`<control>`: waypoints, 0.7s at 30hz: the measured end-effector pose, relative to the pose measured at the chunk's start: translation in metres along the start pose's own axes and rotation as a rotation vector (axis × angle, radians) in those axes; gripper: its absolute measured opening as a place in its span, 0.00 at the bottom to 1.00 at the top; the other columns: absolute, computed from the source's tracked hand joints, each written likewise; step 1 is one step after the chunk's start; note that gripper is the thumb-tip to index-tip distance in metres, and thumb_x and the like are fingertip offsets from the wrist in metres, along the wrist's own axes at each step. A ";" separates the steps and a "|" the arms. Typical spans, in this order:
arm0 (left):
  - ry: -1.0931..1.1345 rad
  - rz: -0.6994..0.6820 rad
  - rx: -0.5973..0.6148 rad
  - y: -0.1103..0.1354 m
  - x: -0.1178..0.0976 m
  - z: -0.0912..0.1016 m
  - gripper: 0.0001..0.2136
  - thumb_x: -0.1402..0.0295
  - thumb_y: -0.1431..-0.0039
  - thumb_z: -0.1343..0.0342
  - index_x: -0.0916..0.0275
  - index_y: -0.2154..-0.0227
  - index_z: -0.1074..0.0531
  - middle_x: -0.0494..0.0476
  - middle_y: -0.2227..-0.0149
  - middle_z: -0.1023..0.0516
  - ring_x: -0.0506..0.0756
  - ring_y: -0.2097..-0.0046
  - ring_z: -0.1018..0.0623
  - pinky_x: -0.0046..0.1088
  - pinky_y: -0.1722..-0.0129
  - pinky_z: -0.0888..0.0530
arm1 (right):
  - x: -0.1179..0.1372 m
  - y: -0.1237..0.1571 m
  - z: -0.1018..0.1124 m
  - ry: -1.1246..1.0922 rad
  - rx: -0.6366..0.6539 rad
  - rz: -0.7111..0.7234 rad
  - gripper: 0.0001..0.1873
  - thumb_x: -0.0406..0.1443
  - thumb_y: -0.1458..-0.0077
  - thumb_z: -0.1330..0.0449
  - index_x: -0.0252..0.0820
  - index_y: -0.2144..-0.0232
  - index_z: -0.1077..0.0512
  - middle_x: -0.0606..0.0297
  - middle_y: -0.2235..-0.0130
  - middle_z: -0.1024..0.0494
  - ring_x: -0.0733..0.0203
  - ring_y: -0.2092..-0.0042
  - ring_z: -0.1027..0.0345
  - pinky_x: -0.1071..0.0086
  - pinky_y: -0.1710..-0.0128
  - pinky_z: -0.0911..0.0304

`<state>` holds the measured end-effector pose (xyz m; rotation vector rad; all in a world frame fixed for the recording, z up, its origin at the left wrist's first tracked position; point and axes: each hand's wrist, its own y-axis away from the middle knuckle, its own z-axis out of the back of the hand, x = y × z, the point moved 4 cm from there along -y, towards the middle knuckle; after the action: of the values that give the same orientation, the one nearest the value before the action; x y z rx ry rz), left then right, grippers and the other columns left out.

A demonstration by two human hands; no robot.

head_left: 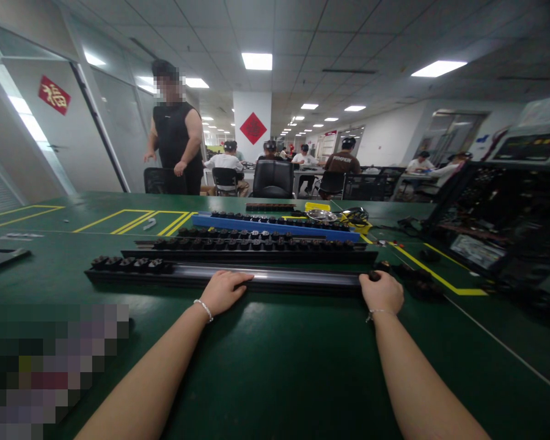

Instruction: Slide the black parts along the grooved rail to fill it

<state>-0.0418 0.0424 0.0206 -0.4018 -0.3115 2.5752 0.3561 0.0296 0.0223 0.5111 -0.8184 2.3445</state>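
Observation:
A long black rail (297, 278) lies across the green table (275, 366) in front of me, with several small black sockets (128, 264) seated at its left end. My left hand (223, 291) rests on the rail near its middle, fingers laid flat over the edge. My right hand (382, 291) is closed at the rail's right end, pinching a small black socket (374, 276). Behind it lie a second black rail (252, 245) full of sockets and a blue rail (275, 223) with more.
Loose black sockets (417, 284) lie right of the rail. A metal bowl (321, 214) and yellow tray sit at the back. An open black case (499, 232) stands at right. Yellow lines mark the table. A standing person (174, 143) and seated people are beyond the table.

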 end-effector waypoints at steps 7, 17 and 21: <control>-0.005 0.004 0.004 0.000 -0.004 0.002 0.17 0.66 0.44 0.52 0.51 0.51 0.32 0.48 0.51 0.26 0.54 0.52 0.27 0.36 0.51 0.37 | -0.004 -0.003 0.001 -0.012 -0.016 -0.017 0.21 0.43 0.55 0.47 0.36 0.63 0.26 0.52 0.61 0.25 0.50 0.59 0.37 0.62 0.58 0.42; -0.016 0.006 0.007 0.000 -0.003 0.001 0.17 0.65 0.44 0.52 0.51 0.51 0.32 0.49 0.51 0.25 0.55 0.53 0.27 0.37 0.51 0.37 | -0.006 -0.003 0.002 -0.035 -0.037 -0.036 0.22 0.42 0.55 0.47 0.35 0.61 0.27 0.52 0.61 0.25 0.50 0.59 0.37 0.61 0.58 0.42; -0.011 0.004 0.003 0.000 -0.003 0.002 0.17 0.65 0.44 0.52 0.51 0.51 0.32 0.49 0.51 0.25 0.55 0.53 0.27 0.37 0.51 0.37 | -0.008 -0.005 0.001 -0.035 -0.026 -0.047 0.23 0.43 0.55 0.48 0.34 0.61 0.27 0.51 0.60 0.26 0.49 0.59 0.37 0.61 0.58 0.41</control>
<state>-0.0400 0.0406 0.0226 -0.3874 -0.3116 2.5822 0.3654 0.0284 0.0209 0.5556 -0.8420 2.2848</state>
